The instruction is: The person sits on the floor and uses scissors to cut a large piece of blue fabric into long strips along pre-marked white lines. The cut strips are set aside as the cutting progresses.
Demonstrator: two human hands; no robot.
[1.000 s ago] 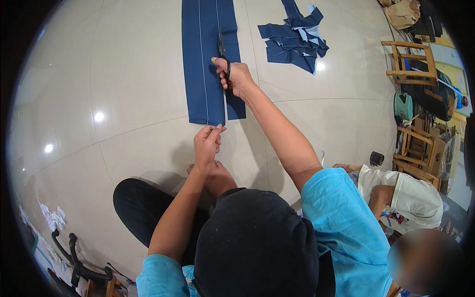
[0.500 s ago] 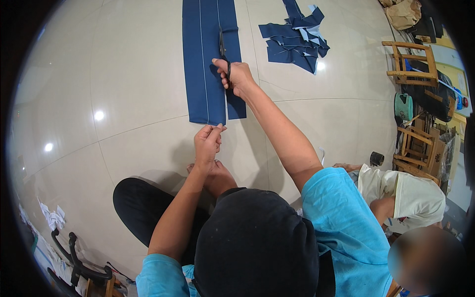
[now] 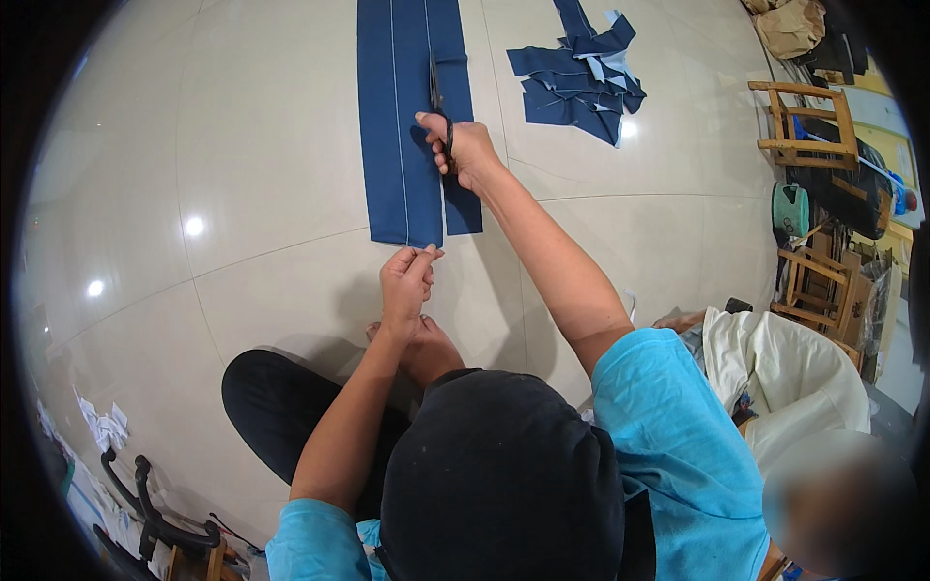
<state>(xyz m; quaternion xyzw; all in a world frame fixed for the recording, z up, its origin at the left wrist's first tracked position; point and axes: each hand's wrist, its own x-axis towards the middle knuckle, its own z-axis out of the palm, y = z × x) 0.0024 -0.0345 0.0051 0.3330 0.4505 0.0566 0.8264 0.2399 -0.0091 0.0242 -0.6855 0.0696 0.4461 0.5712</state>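
A long strip of dark blue fabric point(image 3: 387, 165) with pale lengthwise lines lies on the tiled floor and runs off the top edge of the view. My right hand point(image 3: 463, 150) grips black-handled scissors point(image 3: 436, 92), whose blades lie along the right-hand line, pointing away from me. Behind the scissors a cut separates a narrow blue strip point(image 3: 463, 208) on the right from the wider piece. At the near end, my left hand point(image 3: 407, 276) pinches the fabric's near right corner between thumb and fingers.
Blue fabric scraps point(image 3: 581, 77) are heaped on the floor at the upper right. Wooden stools point(image 3: 804, 121) and a green case point(image 3: 790, 208) line the right side. A person in a cream garment point(image 3: 794, 368) sits close on my right. A black chair base point(image 3: 155, 513) stands lower left.
Both my hands, the scissors and the fabric stay almost where they were. The person on my right has shifted, and the cream garment has moved with them.
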